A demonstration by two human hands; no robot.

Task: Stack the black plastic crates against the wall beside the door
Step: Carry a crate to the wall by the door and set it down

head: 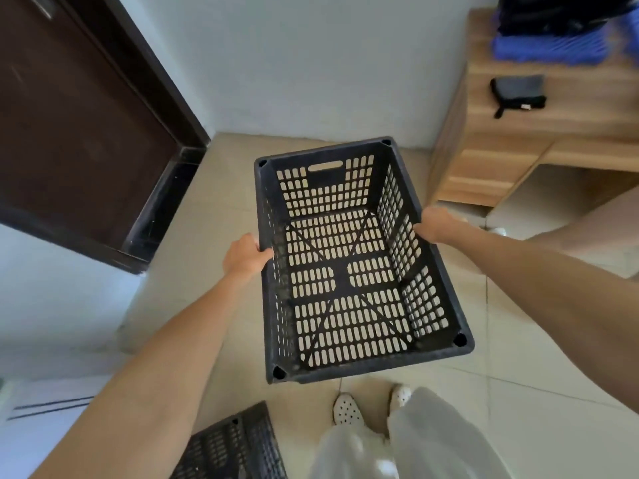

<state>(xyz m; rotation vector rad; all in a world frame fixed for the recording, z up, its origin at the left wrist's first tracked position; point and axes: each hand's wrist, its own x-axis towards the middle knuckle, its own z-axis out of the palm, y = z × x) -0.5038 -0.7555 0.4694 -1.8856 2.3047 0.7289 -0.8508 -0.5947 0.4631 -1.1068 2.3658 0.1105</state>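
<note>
I hold an empty black plastic crate [349, 271] with slotted walls and floor out in front of me, above the tiled floor. My left hand [243, 257] grips its left rim and my right hand [436, 224] grips its right rim. The crate's far end points at the white wall [311, 63], to the right of the dark brown door [69, 115]. A second black crate [235, 447] lies on the floor at the bottom left, partly cut off by the frame edge.
A wooden desk [511, 140] stands at the right against the wall, with a black pouch [518, 93] and a blue item [553, 46] on top. My feet in white shoes [347, 409] stand just behind the held crate. Beige tiles [214, 209] lie between door and desk.
</note>
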